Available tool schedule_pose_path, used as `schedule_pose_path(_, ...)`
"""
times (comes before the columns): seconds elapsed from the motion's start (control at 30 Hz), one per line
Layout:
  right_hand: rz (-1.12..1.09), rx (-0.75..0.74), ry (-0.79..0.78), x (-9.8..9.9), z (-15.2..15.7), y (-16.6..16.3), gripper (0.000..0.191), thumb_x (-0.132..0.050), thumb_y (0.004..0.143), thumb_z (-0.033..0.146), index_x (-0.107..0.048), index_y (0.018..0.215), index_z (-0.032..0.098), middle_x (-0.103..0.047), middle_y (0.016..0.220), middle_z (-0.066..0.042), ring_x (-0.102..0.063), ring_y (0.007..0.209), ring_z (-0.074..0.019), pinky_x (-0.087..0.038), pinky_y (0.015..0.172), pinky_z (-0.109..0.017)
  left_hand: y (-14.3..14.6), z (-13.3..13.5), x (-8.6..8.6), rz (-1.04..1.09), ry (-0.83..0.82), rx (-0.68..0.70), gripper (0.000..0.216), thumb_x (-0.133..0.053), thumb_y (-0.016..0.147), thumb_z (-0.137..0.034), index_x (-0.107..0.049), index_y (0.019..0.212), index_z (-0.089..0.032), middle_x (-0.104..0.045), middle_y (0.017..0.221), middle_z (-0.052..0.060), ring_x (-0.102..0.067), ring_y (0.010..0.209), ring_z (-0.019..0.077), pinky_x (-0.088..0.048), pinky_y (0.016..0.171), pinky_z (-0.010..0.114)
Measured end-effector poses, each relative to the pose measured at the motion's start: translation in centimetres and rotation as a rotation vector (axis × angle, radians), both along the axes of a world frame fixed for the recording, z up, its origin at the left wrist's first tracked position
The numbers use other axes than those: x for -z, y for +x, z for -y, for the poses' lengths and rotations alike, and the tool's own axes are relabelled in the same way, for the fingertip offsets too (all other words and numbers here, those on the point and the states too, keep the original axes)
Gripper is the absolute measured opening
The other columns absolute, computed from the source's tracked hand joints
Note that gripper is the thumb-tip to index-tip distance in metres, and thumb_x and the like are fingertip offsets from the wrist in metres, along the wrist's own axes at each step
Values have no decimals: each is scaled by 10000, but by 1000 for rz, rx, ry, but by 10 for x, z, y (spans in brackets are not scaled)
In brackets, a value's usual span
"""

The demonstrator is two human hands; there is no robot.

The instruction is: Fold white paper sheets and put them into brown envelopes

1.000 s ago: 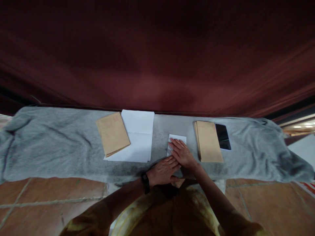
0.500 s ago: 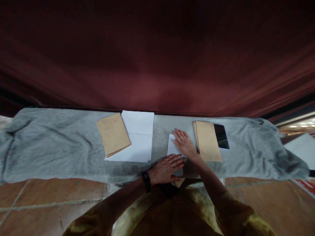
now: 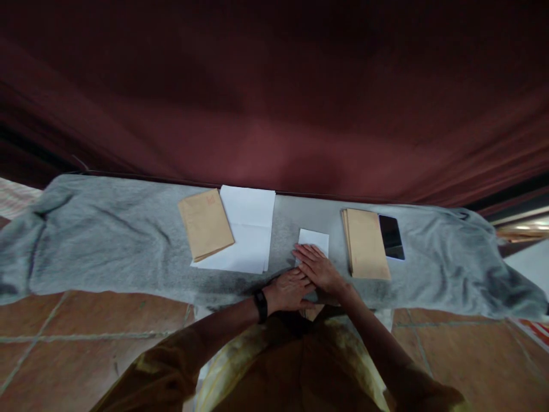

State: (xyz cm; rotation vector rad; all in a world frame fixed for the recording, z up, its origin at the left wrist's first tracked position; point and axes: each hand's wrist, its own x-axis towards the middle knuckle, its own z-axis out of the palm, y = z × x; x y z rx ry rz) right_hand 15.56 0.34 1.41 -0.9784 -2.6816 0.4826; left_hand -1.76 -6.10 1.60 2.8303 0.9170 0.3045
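Observation:
A small folded white paper point(image 3: 314, 239) lies on the grey cloth point(image 3: 107, 240) in front of me. My right hand point(image 3: 318, 266) rests flat on its near half, fingers stretched out and together. My left hand point(image 3: 288, 290), with a black band on the wrist, lies flat just below and left of it, its fingers partly under the right hand. Neither hand grips anything.
A brown envelope point(image 3: 206, 223) lies on white sheets point(image 3: 249, 229) to the left. A stack of brown envelopes point(image 3: 366, 243) and a dark phone point(image 3: 391, 236) lie to the right. A dark red curtain point(image 3: 274, 103) hangs behind. Tiled floor point(image 3: 86, 332) lies below.
My right hand slid forward over the paper, then back toward me onto its near half. My left hand drew in under the right. The view shifted slightly.

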Motion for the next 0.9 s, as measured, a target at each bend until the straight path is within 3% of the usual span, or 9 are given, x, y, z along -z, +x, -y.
schedule_pose_path(0.2, 23, 137, 28, 7, -22, 1, 491, -296, 1061, 359, -393, 1531, 252, -303, 1630, -39, -276, 1507, -222, -252, 1243, -501, 2, -2, -4, -10, 23, 25, 625, -578, 906, -605, -573, 1354, -169, -601, 1396, 119, -461, 1366, 278, -276, 1186, 430)
schedule_pose_path(0.53, 57, 268, 65, 9, -42, 2, 522, -258, 1062, 355, -372, 1542, 185, -301, 1625, -93, -286, 1502, -250, -240, 1233, -521, 0, -1, -4, -27, 74, 36, 706, -529, 935, -614, -452, 1474, -165, -439, 1562, 101, -320, 1481, 263, -183, 1234, 402)
schedule_pose_path(0.9, 53, 155, 48, 4, 22, 28, 502, -263, 1063, 305, -399, 1519, 147, -354, 1602, -109, -292, 1500, -227, -266, 1228, -495, 2, -1, -3, -30, 112, 44, 600, -585, 900, -614, -620, 1265, -138, -649, 1296, 138, -520, 1298, 279, -268, 1204, 426)
